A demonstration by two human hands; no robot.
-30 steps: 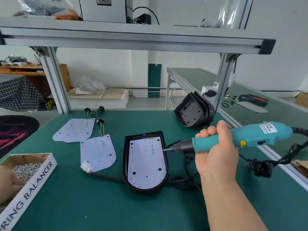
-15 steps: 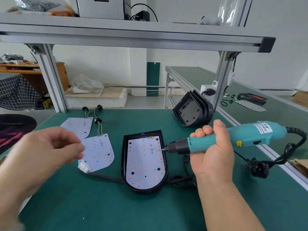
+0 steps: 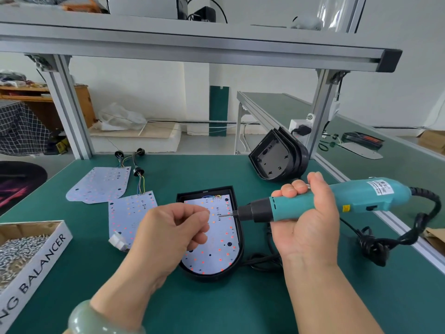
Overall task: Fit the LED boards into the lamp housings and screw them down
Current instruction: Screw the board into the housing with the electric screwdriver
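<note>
A black lamp housing (image 3: 210,277) lies in the middle of the green bench with an LED board (image 3: 220,239) seated in it. My right hand (image 3: 305,227) grips a teal electric screwdriver (image 3: 349,197) held level, its bit tip over the board's upper right area. Just left of that tip, my left hand (image 3: 169,235) hovers over the board with thumb and forefinger pinched on a small screw, which the fingers hide. Two loose LED boards (image 3: 98,184) (image 3: 131,212) with wire tails lie to the left.
A cardboard box (image 3: 39,257) of several screws sits at the front left. Spare black housings (image 3: 277,160) lean against the right frame post (image 3: 321,112). The screwdriver's coiled cable (image 3: 375,248) and the housing's black cord (image 3: 262,262) trail on the right. A low shelf beam runs overhead.
My left hand left the screw box and moved right, fingers pinched, until it reached the screwdriver tip over the board. The right hand shifted the bit slightly further over the board.
</note>
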